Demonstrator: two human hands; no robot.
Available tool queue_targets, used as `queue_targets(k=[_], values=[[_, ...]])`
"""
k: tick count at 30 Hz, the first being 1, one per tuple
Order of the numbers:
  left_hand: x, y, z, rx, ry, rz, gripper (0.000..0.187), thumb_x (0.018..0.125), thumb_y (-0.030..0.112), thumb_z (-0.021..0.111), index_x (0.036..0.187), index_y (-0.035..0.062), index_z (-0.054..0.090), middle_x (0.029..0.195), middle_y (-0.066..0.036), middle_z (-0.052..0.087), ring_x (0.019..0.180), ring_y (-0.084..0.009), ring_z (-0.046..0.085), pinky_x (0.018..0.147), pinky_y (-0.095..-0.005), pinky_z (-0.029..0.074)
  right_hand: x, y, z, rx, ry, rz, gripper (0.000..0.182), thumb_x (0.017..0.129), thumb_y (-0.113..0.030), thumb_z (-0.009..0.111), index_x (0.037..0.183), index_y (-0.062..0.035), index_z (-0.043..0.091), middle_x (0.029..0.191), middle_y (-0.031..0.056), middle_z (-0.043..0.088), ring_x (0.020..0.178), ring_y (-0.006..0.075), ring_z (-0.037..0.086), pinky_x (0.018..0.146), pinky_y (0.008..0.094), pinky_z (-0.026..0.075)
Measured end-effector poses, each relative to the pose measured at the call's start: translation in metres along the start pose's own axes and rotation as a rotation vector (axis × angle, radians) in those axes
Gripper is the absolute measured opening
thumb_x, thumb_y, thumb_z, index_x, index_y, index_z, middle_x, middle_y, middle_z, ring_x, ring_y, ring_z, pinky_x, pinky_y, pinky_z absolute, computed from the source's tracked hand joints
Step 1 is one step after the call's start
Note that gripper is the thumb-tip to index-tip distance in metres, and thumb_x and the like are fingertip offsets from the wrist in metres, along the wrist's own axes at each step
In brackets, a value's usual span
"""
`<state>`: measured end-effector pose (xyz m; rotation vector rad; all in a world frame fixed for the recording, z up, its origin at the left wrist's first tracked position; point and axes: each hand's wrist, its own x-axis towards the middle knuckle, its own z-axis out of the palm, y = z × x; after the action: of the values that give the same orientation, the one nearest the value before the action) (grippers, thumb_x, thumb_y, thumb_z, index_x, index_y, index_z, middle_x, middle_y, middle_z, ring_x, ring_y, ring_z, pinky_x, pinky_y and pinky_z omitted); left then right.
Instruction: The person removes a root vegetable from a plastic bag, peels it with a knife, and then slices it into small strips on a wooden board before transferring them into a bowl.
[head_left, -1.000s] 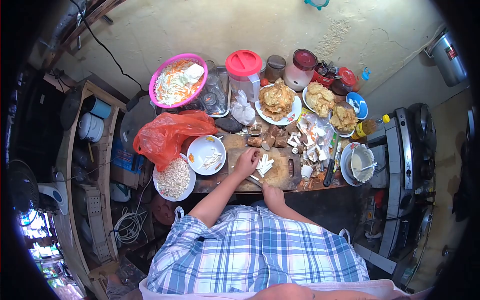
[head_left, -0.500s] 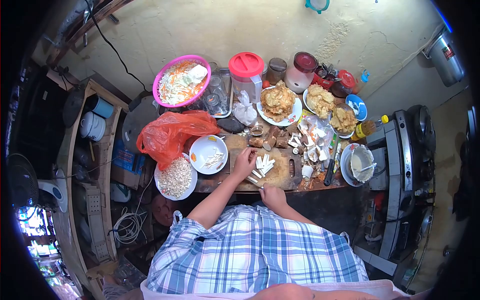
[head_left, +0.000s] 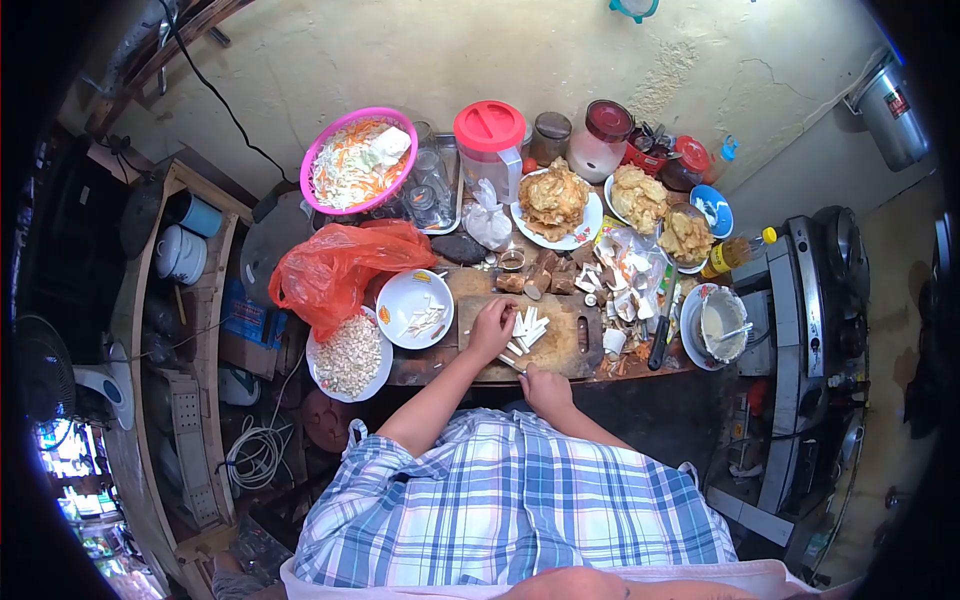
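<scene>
A wooden cutting board point(head_left: 572, 350) lies at the table's front edge with several white sticks point(head_left: 530, 327) on it. My left hand point(head_left: 493, 328) rests at the board's left part, its fingers curled close together beside the sticks; what they hold, if anything, is hidden. At the front edge of the board, my right hand point(head_left: 545, 390) is closed round the handle of a knife point(head_left: 512, 365), whose blade points left below my left hand. A white bowl point(head_left: 415, 309) with small white pieces stands left of the board. Brown root pieces point(head_left: 538, 276) lie behind the board.
A bowl of chopped white pieces point(head_left: 350, 355) and a red plastic bag point(head_left: 335, 275) are at left. Behind stand a pink basin point(head_left: 360, 160), a pitcher point(head_left: 489, 150) and plates of fried food point(head_left: 553, 205). Peels, a black-handled knife point(head_left: 659, 340) and a batter bowl point(head_left: 722, 330) are at right.
The view has shifted very slightly. Both hands stay in nearly the same place over the board.
</scene>
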<state>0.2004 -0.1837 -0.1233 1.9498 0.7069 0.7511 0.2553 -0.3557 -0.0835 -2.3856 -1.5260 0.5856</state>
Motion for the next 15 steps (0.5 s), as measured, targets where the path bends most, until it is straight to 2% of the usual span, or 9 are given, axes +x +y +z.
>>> queue_targets(k=[2, 15], values=[[-0.0002, -0.0002, -0.0005, 0.024, -0.030, -0.039, 0.015, 0.083, 0.006, 0.059, 0.096, -0.0001, 0.060, 0.086, -0.014, 0.060, 0.073, -0.0235, 0.061, 0.065, -0.0328, 0.050, 0.0012, 0.0015, 0.0011, -0.001, -0.005, -0.003, 0.026, 0.087, -0.030, 0.057, 0.083, -0.0045, 0.054, 0.063, 0.0188, 0.062, 0.058, 0.0381, 0.062, 0.054, 0.0482, 0.050], [-0.0032, -0.0066, 0.0044, 0.072, 0.067, -0.066, 0.014, 0.082, 0.004, 0.058, 0.095, 0.0004, 0.059, 0.082, -0.013, 0.060, 0.067, -0.0245, 0.060, 0.062, -0.0347, 0.049, 0.0090, 0.0041, 0.0042, -0.023, -0.081, -0.003, 0.022, 0.087, -0.026, 0.057, 0.084, -0.0044, 0.053, 0.064, 0.0184, 0.062, 0.062, 0.0372, 0.063, 0.055, 0.0487, 0.049]])
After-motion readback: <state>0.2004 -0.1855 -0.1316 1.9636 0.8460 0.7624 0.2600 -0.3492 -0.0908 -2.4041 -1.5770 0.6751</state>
